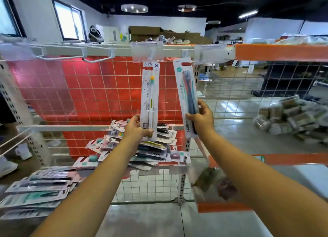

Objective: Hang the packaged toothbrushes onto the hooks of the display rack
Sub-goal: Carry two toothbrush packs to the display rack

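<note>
Head view is showing a person standing before a wire-grid display rack [106, 87], each hand lifting one packaged toothbrush toward the top rail. The left hand [137, 126] is pinching the bottom end of a white toothbrush pack [150, 101], thumb in front and fingers curled behind, and the pack is standing almost upright, its long axis vertical. Its red hang hole at the top is sitting just beneath a clear price-tag holder [147, 52] on the rail, so the hook there is hidden behind the plastic and whether the hole is already over it cannot be told. The right hand [201, 118] is gripping the lower part of a blue toothbrush pack [186, 96] in the same way; this pack is leaning, its top tilted to the left, with its hang hole just below the rail and beside a second clear holder [207, 53]. The coming move seems to turn on this: both hang holes lie straight above the grips, at the far end of each pack, so each pack probably needs pushing up and back onto its hook. The left pack looks nearer to its hook. Two bare hooks [96, 59] are jutting out further left. A heap of packs [142, 148] is lying on the shelf below the hands, and another pile of packs [37, 188] is lying at lower left.
</note>
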`<state>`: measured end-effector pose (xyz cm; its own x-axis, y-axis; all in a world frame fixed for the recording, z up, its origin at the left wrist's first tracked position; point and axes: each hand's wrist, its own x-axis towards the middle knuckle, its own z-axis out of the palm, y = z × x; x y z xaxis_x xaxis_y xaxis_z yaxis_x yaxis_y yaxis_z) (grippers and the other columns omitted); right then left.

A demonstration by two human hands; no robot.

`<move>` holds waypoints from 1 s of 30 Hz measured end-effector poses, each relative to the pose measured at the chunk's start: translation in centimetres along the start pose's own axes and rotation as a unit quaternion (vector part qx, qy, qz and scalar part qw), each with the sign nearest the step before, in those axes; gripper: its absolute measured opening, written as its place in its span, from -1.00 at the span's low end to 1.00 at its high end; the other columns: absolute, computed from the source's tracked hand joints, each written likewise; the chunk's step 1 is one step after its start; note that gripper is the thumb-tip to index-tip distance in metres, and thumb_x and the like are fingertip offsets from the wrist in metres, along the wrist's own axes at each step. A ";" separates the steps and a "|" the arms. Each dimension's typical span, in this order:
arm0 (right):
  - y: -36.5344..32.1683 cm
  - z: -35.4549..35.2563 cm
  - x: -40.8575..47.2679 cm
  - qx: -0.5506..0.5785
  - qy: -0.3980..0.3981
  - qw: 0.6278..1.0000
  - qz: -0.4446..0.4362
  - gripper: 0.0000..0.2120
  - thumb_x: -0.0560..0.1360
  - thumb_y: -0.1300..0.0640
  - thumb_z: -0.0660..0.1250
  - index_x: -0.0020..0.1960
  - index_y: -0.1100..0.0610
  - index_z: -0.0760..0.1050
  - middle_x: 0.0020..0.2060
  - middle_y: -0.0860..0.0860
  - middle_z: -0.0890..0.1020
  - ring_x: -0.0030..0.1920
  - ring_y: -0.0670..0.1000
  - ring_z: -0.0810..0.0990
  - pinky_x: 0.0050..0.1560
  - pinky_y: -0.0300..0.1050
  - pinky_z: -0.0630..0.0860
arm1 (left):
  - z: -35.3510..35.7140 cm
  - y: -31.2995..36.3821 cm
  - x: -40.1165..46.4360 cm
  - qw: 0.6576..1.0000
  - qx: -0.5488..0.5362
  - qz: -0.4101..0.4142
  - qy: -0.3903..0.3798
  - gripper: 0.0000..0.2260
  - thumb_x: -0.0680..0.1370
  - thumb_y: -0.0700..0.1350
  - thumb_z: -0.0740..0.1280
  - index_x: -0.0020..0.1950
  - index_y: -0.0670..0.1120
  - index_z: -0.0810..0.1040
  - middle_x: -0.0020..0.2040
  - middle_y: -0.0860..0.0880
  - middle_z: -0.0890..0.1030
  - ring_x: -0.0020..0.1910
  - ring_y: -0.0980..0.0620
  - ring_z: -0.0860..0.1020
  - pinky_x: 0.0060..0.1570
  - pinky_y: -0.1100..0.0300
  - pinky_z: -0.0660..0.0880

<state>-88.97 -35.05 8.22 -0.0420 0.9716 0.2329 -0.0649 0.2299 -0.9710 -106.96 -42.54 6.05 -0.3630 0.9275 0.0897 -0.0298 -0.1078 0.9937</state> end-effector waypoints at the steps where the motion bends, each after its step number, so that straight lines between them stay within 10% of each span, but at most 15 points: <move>1: 0.0 -0.3 0.1 0.005 0.011 1.000 -0.002 -0.46 0.43 0.41 0.32 0.37 0.17 0.32 0.12 0.14 0.53 0.10 0.16 0.57 0.08 0.14 0.56 | 0.2 0.0 0.0 1.000 -0.001 0.001 0.002 -0.64 0.43 -0.50 0.30 0.11 -0.15 0.39 -0.13 -0.07 0.58 -0.17 0.02 0.58 -0.28 0.24 0.53; 19: 2.0 -0.1 2.8 -0.027 0.025 0.999 0.007 -0.44 0.57 0.15 0.23 0.51 -0.01 0.11 0.32 0.01 0.44 0.15 0.00 0.50 0.28 0.06 0.44 | 1.7 -0.9 1.4 1.000 -0.002 -0.001 -0.008 -0.61 0.42 -0.51 0.29 -0.02 -0.03 0.43 -0.12 -0.05 0.59 -0.13 -0.03 0.58 -0.12 0.12 0.54; 30: 1.3 2.1 11.0 -0.088 0.044 0.994 0.054 -0.47 0.56 0.18 0.23 0.49 0.02 0.18 0.29 0.03 0.48 0.11 0.02 0.53 0.04 -0.27 0.42 | 1.3 -1.7 4.0 1.000 -0.001 0.000 -0.007 -0.60 0.43 -0.49 0.30 -0.04 0.02 0.44 -0.12 -0.01 0.61 -0.15 0.05 0.59 -0.22 0.23 0.51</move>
<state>-91.63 -24.21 9.67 0.0482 0.9904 0.1295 0.1109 0.1235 -0.9861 -107.13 -38.12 4.79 -0.3501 0.9324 0.0900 -0.0321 -0.1079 0.9936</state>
